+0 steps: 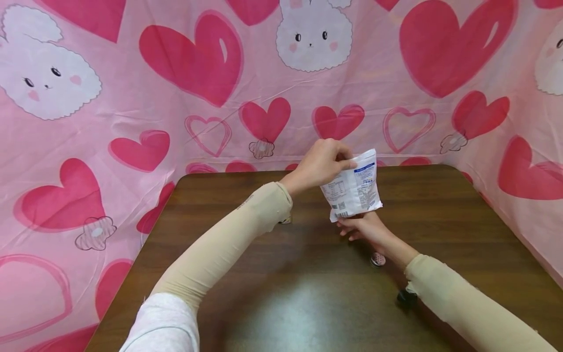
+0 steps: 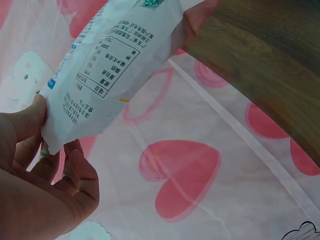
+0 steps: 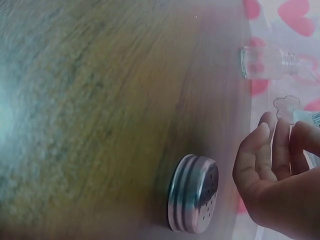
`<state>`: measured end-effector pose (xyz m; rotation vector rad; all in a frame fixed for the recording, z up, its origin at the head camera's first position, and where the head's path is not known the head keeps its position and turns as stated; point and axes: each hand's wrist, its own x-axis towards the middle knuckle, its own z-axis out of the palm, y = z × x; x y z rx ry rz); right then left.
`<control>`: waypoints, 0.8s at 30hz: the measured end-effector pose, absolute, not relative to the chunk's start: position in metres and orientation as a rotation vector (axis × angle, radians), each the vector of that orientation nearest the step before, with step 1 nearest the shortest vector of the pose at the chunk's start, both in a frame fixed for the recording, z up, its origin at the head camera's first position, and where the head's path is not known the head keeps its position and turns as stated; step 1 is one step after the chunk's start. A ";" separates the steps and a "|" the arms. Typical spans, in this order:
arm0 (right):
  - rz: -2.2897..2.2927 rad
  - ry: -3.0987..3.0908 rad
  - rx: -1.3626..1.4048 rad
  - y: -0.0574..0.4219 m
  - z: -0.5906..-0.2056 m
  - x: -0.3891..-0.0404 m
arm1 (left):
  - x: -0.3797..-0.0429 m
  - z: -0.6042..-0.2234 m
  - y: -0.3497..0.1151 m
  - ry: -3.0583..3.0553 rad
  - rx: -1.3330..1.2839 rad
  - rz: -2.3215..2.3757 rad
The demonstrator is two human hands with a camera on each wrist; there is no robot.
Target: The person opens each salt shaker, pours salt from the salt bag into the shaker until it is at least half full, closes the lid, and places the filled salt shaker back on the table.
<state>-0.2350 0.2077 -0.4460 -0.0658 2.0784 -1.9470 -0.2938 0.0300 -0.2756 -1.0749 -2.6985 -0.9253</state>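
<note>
A white printed packet point(image 1: 352, 188) is held up over the far part of the table. My left hand point(image 1: 323, 164) pinches it at the upper left, with thumb and fingers on its edge in the left wrist view, where the packet point(image 2: 115, 65) shows a printed table. At its lower edge my right hand point(image 1: 362, 229) holds the bottom corner, the other fingers loosely bent. A perforated metal shaker lid point(image 3: 192, 195) lies beneath the right wrist. Farther off in the right wrist view stands a clear glass jar point(image 3: 262, 62) with a bare threaded neck.
The brown wooden table point(image 1: 281, 293) ends at a pink heart-print cloth point(image 1: 264, 73) hung at the back and sides. A small black object point(image 1: 406, 297) lies under the right forearm. Another small object point(image 1: 287, 220) peeks out beside the left sleeve.
</note>
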 end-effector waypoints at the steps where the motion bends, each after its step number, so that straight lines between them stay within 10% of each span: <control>1: -1.942 2.085 -0.061 0.208 -0.445 -0.235 | -0.294 -0.276 0.030 -2.693 -1.074 -0.923; 24: -2.066 2.048 -0.328 0.214 -0.452 -0.234 | -0.295 -0.279 0.022 -2.648 -1.085 -1.047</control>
